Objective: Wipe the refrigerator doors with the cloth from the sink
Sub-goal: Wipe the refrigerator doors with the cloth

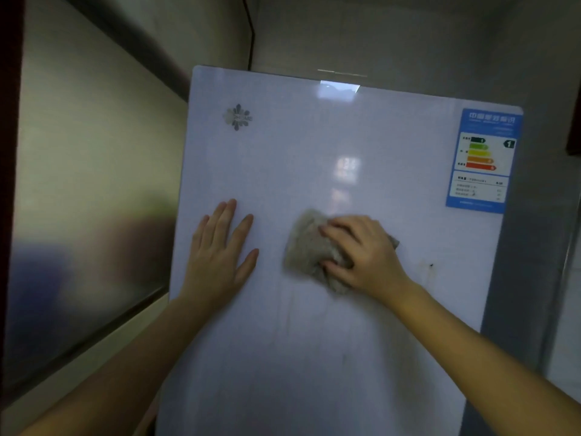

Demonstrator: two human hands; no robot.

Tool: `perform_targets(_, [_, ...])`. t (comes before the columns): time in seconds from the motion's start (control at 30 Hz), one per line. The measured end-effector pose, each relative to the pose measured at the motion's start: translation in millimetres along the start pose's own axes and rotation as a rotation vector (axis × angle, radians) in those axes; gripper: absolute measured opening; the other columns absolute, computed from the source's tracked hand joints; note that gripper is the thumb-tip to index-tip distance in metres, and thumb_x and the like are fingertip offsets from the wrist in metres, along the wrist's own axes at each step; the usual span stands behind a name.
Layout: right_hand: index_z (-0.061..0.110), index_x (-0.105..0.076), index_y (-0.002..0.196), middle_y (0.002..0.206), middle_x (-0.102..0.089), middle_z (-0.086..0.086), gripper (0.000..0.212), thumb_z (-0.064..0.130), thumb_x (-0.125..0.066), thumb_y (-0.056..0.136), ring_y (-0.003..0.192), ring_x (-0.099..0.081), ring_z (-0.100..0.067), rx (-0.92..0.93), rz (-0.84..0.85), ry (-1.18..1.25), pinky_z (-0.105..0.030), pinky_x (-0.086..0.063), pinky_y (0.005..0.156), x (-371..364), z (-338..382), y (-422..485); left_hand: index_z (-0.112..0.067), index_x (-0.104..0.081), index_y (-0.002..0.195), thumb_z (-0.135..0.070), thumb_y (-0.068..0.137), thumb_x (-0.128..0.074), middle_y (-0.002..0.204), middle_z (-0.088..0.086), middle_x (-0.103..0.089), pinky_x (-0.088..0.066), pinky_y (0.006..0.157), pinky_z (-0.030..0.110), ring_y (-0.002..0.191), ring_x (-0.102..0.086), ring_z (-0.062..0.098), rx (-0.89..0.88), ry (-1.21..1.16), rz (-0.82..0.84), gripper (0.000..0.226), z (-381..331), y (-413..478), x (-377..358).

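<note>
A glossy white refrigerator door (314,146) fills the middle of the view. My right hand (361,250) presses a crumpled grey cloth (306,247) flat against the door at mid height. The cloth sticks out to the left of and below my fingers. My left hand (221,250) lies flat on the door left of the cloth, fingers spread, holding nothing. A small brownish stain (429,269) marks the door to the right of my right hand.
A blue energy label (484,160) sits at the door's upper right and a silver logo (237,117) at its upper left. A shiny wall panel (88,184) stands close on the left. The fridge's grey side (528,247) runs down the right.
</note>
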State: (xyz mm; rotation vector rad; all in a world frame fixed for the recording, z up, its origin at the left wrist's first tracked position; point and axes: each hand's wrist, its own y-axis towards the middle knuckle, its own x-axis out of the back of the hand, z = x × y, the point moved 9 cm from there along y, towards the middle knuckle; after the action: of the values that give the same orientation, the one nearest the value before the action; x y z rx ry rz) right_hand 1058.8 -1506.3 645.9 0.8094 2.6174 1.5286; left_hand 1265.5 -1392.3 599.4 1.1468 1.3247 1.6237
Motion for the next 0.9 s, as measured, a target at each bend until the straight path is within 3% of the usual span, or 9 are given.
perform_targets(0.1, [0.011,-0.070,0.126,0.120,-0.068,-0.012,0.047,0.041,-0.074,0.090,0.109,-0.063,-0.030,0.117,0.073,-0.032,-0.038,-0.046,0.090,-2.1,5.7,-10.5,-0.013,-0.044,0.148,-0.044,0.098,-0.046,0.162,0.017,-0.029,-0.025,0.123,0.052,0.151,-0.028,0.035,0.006,0.003,0.011,0.059,-0.6,0.1,0.5])
perform_targets(0.33, [0.011,-0.065,0.129,0.123,-0.060,-0.009,0.051,0.035,-0.076,0.085,0.110,-0.056,-0.030,-0.351,-0.182,-0.003,-0.040,-0.044,0.095,38.6,-58.8,-24.2,-0.013,-0.042,0.149,-0.044,0.098,-0.044,0.163,0.016,-0.027,-0.022,0.124,0.052,0.152,-0.025,0.034,0.023,0.002,0.046,0.060,-0.7,-0.4,-2.7])
perform_targets(0.4, [0.011,-0.066,0.128,0.123,-0.062,-0.010,0.052,0.038,-0.075,0.086,0.110,-0.057,-0.030,-0.285,-0.129,-0.001,-0.040,-0.044,0.094,30.1,-44.3,-32.3,-0.014,-0.040,0.150,-0.044,0.098,-0.044,0.164,0.015,-0.026,-0.022,0.124,0.052,0.152,-0.024,0.034,0.029,0.005,0.057,0.060,-1.1,-0.4,-3.1])
perform_targets(0.5, [0.011,-0.070,0.125,0.121,-0.068,-0.012,0.049,0.043,-0.073,0.088,0.109,-0.061,-0.030,0.022,0.061,-0.020,-0.040,-0.048,0.091,8.2,-2.5,-53.3,-0.013,-0.040,0.149,-0.045,0.098,-0.043,0.163,0.016,-0.026,-0.021,0.124,0.051,0.152,-0.024,0.034,0.035,0.018,0.073,0.060,-3.3,0.1,-1.3])
perform_targets(0.57, [0.013,-0.071,0.125,0.121,-0.069,-0.010,0.047,0.044,-0.075,0.089,0.109,-0.063,-0.029,0.106,0.116,-0.042,-0.040,-0.050,0.090,4.6,4.7,-65.7,-0.013,-0.041,0.149,-0.045,0.098,-0.042,0.164,0.016,-0.025,-0.021,0.124,0.050,0.152,-0.024,0.033,0.062,0.018,0.097,0.060,-5.6,0.9,0.1])
perform_targets(0.67, [0.012,-0.070,0.127,0.121,-0.068,-0.011,0.048,0.042,-0.074,0.090,0.108,-0.064,-0.032,-0.017,0.030,-0.044,-0.042,-0.050,0.090,21.4,-20.6,-66.0,-0.013,-0.041,0.148,-0.044,0.098,-0.042,0.164,0.015,-0.026,-0.022,0.123,0.050,0.152,-0.024,0.033,0.126,-0.015,0.102,0.059,-14.4,3.1,4.0])
perform_targets(0.83, [0.012,-0.065,0.130,0.125,-0.060,-0.007,0.051,0.037,-0.074,0.085,0.111,-0.057,-0.029,-0.344,-0.127,-0.017,-0.038,-0.043,0.093,48.8,-66.4,-72.0,-0.012,-0.046,0.146,-0.039,0.098,-0.045,0.161,0.016,-0.032,-0.025,0.121,0.050,0.150,-0.030,0.033,0.016,-0.043,0.028,0.055,-59.3,9.4,7.1])
perform_targets(0.9, [0.012,-0.066,0.129,0.124,-0.062,-0.008,0.052,0.038,-0.074,0.085,0.111,-0.057,-0.030,-0.313,-0.090,-0.013,-0.042,-0.046,0.093,43.5,-56.5,-79.7,-0.012,-0.047,0.145,-0.039,0.098,-0.045,0.161,0.017,-0.033,-0.028,0.121,0.051,0.149,-0.032,0.033,-0.011,-0.048,0.020,0.055,-76.6,10.7,2.9])
